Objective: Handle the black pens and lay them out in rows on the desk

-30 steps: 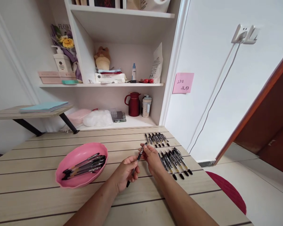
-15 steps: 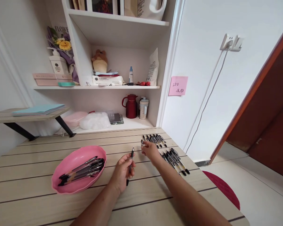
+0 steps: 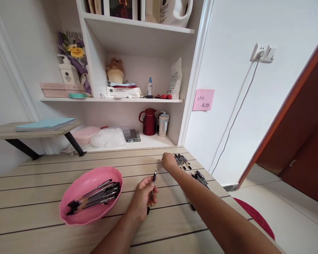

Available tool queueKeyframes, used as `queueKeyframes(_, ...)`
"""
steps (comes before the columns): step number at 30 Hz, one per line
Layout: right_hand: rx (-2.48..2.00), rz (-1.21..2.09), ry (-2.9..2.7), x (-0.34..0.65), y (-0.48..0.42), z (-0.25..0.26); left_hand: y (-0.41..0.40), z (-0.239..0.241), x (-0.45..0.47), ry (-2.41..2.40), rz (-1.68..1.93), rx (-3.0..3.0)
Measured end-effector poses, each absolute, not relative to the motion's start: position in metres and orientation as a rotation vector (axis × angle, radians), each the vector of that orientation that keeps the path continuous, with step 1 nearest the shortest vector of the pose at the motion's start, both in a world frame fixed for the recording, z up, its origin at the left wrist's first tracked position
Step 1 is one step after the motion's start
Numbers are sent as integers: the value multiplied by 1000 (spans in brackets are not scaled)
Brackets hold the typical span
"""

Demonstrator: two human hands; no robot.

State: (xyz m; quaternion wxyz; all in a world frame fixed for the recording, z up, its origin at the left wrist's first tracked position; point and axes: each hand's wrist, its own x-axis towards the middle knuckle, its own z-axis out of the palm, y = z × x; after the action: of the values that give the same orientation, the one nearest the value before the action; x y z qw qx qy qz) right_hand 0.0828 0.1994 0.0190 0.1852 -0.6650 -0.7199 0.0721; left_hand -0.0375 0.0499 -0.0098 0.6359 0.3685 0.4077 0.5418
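Note:
My left hand (image 3: pixel 145 195) is closed around a black pen (image 3: pixel 154 178), its bare tip pointing up and its dark end below the fingers. To the right and farther back, my right hand (image 3: pixel 169 161) is curled low over the table, its fingertips hidden behind the knuckles. Beside it lies a row of short black-and-clear pieces (image 3: pixel 184 161) that look like pen caps. Several longer black pens (image 3: pixel 200 178) lie nearer me, partly covered by my right forearm. At the left, a pink bowl (image 3: pixel 91 176) holds a bundle of pens (image 3: pixel 98 197).
A shelf unit stands behind the table (image 3: pixel 55 243), with a red jug (image 3: pixel 149 121), a light cup (image 3: pixel 163 124) and a plastic bag (image 3: pixel 108 137) on its low shelf. A small raised stand (image 3: pixel 66 127) is at the left. A red stool (image 3: pixel 257 215) is beyond the right edge.
My right hand has moved away from me over the table, and the small piece at its fingertips is now hidden. My left hand still holds the pen. The view has shifted slightly.

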Motion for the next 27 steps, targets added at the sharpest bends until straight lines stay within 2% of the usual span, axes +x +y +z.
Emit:
queueKeyframes(7,-1893,85,-2165,74,193,11,50,-9,-37,941,1223,825)
queueKeyframes(15,-1994,52,-2094,90,211,27,51,-10,-37,934,1216,832)
queueKeyframes(27,-2014,134,-2036,87,201,9,50,-8,-37,955,1210,822)
